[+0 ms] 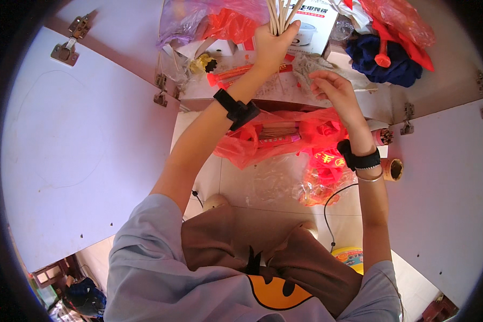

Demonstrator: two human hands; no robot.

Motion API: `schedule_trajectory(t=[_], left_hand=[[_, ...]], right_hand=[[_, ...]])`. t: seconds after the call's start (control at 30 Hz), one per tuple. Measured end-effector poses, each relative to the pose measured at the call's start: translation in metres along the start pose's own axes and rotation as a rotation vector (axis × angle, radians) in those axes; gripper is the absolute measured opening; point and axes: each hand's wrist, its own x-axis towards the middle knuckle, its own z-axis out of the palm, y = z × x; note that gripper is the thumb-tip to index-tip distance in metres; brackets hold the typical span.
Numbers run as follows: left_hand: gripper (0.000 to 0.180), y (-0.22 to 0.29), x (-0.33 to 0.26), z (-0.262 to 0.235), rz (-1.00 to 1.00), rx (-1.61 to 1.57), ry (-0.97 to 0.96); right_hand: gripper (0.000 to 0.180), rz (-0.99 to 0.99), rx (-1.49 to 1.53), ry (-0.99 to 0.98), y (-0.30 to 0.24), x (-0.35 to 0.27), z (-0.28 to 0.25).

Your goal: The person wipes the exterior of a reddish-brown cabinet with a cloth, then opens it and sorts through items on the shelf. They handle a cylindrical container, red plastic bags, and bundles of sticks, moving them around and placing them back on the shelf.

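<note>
Head view, upper middle: the left hand [272, 45] is closed around a bundle of thin pale sticks [277, 21], above a cluttered shelf [273, 88]. They look light, stiff and easily snapped, best gripped together, low down; their tops leave the frame, so length is unclear. Rightward, a crumpled grey cloth [304, 65] and a white box [319, 27] crowd the space; the right hand [338, 94] hangs nearby, fingers loosely curled, apparently empty; a dark blue cloth [402, 70] lies beyond.
</note>
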Motion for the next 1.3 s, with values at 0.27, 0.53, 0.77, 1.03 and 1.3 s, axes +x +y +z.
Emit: schedule_trajectory(t=[0.27,0.53,0.77,1.03,1.3], left_hand=[[0.023,-0.013,-0.004,-0.004,-0.065,0.040,-0.007],[0.026,-0.015,-0.008,-0.002,0.010,0.025,-0.011],[0.023,-0.018,-0.008,-0.004,-0.037,0.077,-0.013],[0.026,-0.018,-0.016,-0.003,-0.145,0.044,-0.069],[0.026,-0.028,-0.014,-0.006,-0.241,-0.063,-0.025]], right_hand=[[0.020,0.035,-0.058,0.014,0.001,-0.005,-0.003],[0.020,0.059,-0.058,0.028,0.002,-0.009,-0.005],[0.021,-0.067,-0.300,0.003,0.022,-0.002,-0.008],[0.026,0.073,-1.103,-0.260,0.093,0.017,0.012],[0.019,0.036,-0.869,-0.223,0.118,0.016,0.015]])
